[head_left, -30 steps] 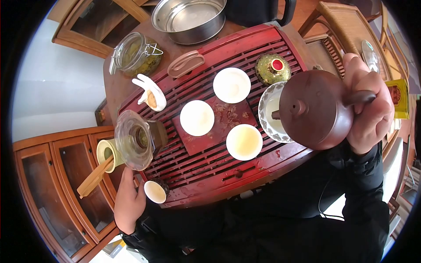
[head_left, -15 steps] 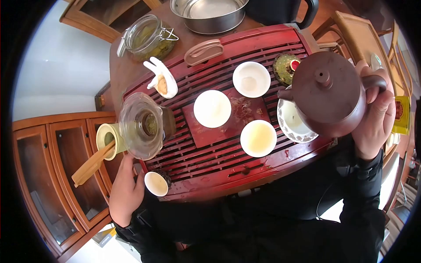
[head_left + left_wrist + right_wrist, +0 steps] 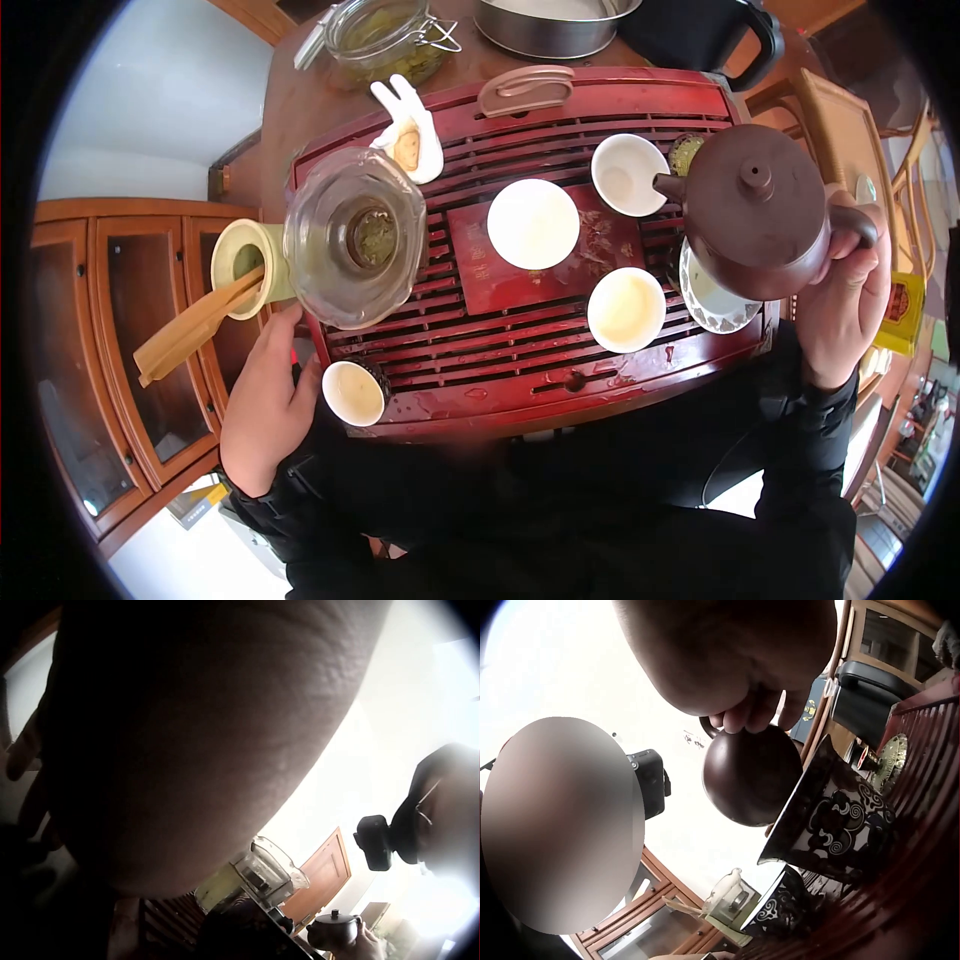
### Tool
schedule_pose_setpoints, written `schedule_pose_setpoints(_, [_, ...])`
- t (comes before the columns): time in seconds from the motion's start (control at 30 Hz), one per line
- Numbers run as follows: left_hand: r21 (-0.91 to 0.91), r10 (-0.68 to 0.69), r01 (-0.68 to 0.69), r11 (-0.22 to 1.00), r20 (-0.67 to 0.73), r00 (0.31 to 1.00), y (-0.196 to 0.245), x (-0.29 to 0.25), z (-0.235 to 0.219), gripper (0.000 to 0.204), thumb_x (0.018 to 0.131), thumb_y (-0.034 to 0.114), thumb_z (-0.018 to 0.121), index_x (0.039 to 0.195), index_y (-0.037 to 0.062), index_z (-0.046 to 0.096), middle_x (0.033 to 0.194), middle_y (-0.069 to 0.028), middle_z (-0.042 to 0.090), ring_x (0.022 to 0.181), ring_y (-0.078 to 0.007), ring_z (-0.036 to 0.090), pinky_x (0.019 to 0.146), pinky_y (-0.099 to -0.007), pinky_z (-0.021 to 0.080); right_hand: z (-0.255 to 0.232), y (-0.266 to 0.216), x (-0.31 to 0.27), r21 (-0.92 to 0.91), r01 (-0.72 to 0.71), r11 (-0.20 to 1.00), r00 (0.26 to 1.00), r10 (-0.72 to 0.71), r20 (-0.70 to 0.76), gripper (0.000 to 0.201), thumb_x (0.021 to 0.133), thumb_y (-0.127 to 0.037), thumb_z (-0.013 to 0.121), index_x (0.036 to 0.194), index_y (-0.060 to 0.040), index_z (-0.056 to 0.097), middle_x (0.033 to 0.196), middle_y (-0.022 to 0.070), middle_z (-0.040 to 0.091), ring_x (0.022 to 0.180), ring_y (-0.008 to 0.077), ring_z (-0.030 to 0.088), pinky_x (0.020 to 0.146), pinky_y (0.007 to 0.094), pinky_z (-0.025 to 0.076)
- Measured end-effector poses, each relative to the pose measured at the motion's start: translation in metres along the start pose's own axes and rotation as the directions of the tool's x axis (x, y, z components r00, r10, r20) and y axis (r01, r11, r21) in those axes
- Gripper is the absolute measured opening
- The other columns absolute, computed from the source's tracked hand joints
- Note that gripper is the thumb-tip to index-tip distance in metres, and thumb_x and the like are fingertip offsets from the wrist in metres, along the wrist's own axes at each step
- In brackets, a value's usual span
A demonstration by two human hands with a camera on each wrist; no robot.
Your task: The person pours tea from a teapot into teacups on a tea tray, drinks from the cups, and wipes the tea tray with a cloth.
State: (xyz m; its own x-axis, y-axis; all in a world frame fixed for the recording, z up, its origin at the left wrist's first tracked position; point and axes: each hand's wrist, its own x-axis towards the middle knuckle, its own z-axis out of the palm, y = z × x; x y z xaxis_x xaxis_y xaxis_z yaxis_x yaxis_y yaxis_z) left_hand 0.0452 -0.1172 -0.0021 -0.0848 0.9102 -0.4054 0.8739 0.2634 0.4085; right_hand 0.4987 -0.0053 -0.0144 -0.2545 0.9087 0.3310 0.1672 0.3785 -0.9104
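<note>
My right hand (image 3: pixel 846 300) holds a dark brown teapot (image 3: pixel 752 215) by its handle, above a patterned white bowl (image 3: pixel 712 292) at the tray's right; the spout points left. In the right wrist view the teapot (image 3: pixel 751 776) hangs from curled fingers beside the patterned bowl (image 3: pixel 832 817). My left hand (image 3: pixel 268 405) lies at the tray's left edge, thumb apart from the fingers, near a small cup (image 3: pixel 354 392). Whether it touches anything cannot be told. Three white cups stand mid-tray: one (image 3: pixel 533 224), one with pale yellow liquid (image 3: pixel 626 310), one (image 3: pixel 629 175) near the spout.
On the red slatted tray (image 3: pixel 470 405) stand a glass pitcher (image 3: pixel 355 240) and a white hand-shaped figure (image 3: pixel 412 135). A pale green holder with wooden tools (image 3: pixel 200 325) is left. Behind are a lidded jar (image 3: pixel 385 40), a steel basin (image 3: pixel 550 30) and a black kettle (image 3: pixel 690 35).
The head view has shifted, so the tray items appear further right. The teapot has gone from tilted to more level, still in my right hand. My left hand remains by the tray's left edge.
</note>
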Motion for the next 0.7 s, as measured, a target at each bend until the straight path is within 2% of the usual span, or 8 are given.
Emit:
schedule_pose_setpoints(0.03, [0.002,0.025,-0.025,1.0,-0.009,1.0,-0.001,0.0,0.001,0.053,0.091,0.0,0.06,0.141,0.0034,0.046,0.134,-0.0224,0.056,0.125,-0.0431,0.054,0.104,-0.0421,0.044,0.003,-0.003,0.001,-0.044,0.001,0.999,0.999,-0.002,-0.033,0.042,0.108,-0.046,0.041,0.099,-0.0058,0.047,0.101,0.0043,0.05,0.089,0.0113,0.046,0.085,0.0252,0.039])
schedule_pose_setpoints(0.17, [0.005,-0.038,0.038,0.999,0.028,0.999,0.003,0.0,-0.004,0.053,0.09,0.001,0.061,0.141,0.0033,0.045,0.136,-0.0235,0.055,0.126,-0.0441,0.052,0.105,-0.0434,0.043,0.005,-0.007,0.003,-0.141,0.01,0.99,0.995,-0.024,-0.094,0.045,0.107,-0.047,0.042,0.102,-0.0033,0.049,0.097,0.0027,0.048,0.089,0.0109,0.045,0.084,0.0244,0.038])
schedule_pose_setpoints(0.3, [-0.013,-0.021,0.021,1.0,0.026,0.999,-0.002,0.0,-0.003,0.055,0.09,0.001,0.06,0.142,0.0034,0.045,0.139,-0.0252,0.054,0.129,-0.045,0.049,0.107,-0.0449,0.042,0.005,-0.004,0.005,-0.15,0.059,0.987,0.988,-0.079,-0.131,0.047,0.107,-0.047,0.043,0.106,-0.0016,0.053,0.095,0.0004,0.047,0.081,0.0066,0.041,0.076,0.0206,0.035])
schedule_pose_setpoints(0.37, [0.037,0.022,-0.022,0.999,0.006,1.0,-0.004,-0.001,-0.002,0.057,0.089,0.001,0.06,0.143,0.0034,0.044,0.139,-0.0255,0.053,0.129,-0.0455,0.049,0.107,-0.0454,0.042,0.006,-0.004,0.011,-0.191,0.109,0.976,0.986,-0.13,-0.104,0.047,0.107,-0.047,0.044,0.106,-0.0013,0.054,0.093,-0.0009,0.046,0.078,0.0052,0.038,0.072,0.0192,0.033])
schedule_pose_setpoints(0.43, [0.022,0.043,-0.042,0.999,-0.022,0.999,-0.003,0.0,-0.001,0.055,0.089,0.001,0.06,0.141,0.0029,0.044,0.134,-0.0251,0.055,0.126,-0.0461,0.05,0.104,-0.0464,0.043,0.008,-0.007,0.017,-0.201,0.13,0.971,0.98,-0.157,-0.124,0.043,0.107,-0.045,0.047,0.104,-0.0029,0.053,0.09,0.0014,0.045,0.075,0.0079,0.04,0.069,0.0218,0.032])
schedule_pose_setpoints(0.6, [0.043,0.113,-0.11,0.993,-0.076,0.991,-0.006,-0.002,0.003,0.049,0.089,0.0,0.059,0.135,0.0028,0.046,0.122,-0.0235,0.058,0.117,-0.046,0.054,0.098,-0.0481,0.045,0.01,-0.004,0.025,-0.263,0.179,0.948,0.977,-0.203,-0.066,0.045,0.107,-0.047,0.046,0.106,-0.0019,0.054,0.095,-0.0002,0.042,0.081,0.0077,0.037,0.072,0.0208,0.031])
schedule_pose_setpoints(0.7, [0.03,0.072,-0.07,0.997,-0.049,0.996,-0.002,-0.002,0.0,0.049,0.089,0.0,0.059,0.136,0.0036,0.046,0.124,-0.0228,0.058,0.116,-0.0456,0.054,0.098,-0.0484,0.045,0.011,-0.006,0.032,-0.291,0.191,0.937,0.979,-0.205,-0.019,0.044,0.107,-0.045,0.046,0.107,-0.0025,0.054,0.094,0.0009,0.043,0.083,0.0102,0.04,0.073,0.0227,0.032])
